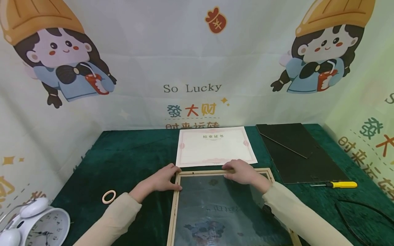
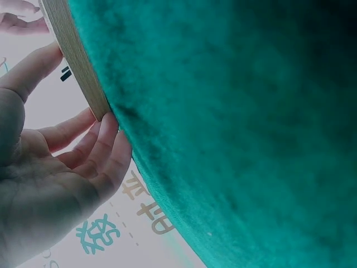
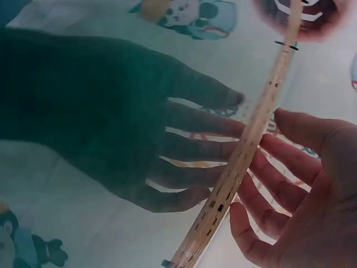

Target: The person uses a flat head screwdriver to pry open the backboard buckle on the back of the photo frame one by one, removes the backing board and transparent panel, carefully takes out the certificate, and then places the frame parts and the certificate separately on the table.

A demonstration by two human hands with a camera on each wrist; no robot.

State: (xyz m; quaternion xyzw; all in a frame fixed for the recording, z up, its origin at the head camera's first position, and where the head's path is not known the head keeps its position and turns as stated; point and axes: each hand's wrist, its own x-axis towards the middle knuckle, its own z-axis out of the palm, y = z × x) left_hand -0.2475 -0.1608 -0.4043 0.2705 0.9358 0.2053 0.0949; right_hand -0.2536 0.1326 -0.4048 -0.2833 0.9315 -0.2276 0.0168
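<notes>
A light wooden picture frame (image 1: 173, 218) with a glass pane (image 1: 212, 205) lies at the near middle of the green cloth. My left hand (image 1: 163, 177) grips its far left corner, thumb on the left rail and fingers at the far end; the left wrist view shows the fingertips bent round the wood (image 2: 83, 67). At the far rail, my right hand (image 1: 244, 172) holds the wood between thumb and fingers. Close up, several right fingertips meet the slotted rail (image 3: 234, 167), and the glass mirrors the hand. My right forearm covers part of the right rail.
Beyond the frame lies a printed certificate (image 1: 215, 148). To the right are a black board (image 1: 307, 167) with a thin rod (image 1: 283, 145) on it, a yellow-handled screwdriver (image 1: 343, 185) and a black cord (image 1: 341, 213). A wooden ring (image 1: 104, 198) and a white alarm clock (image 1: 63, 218) stand left.
</notes>
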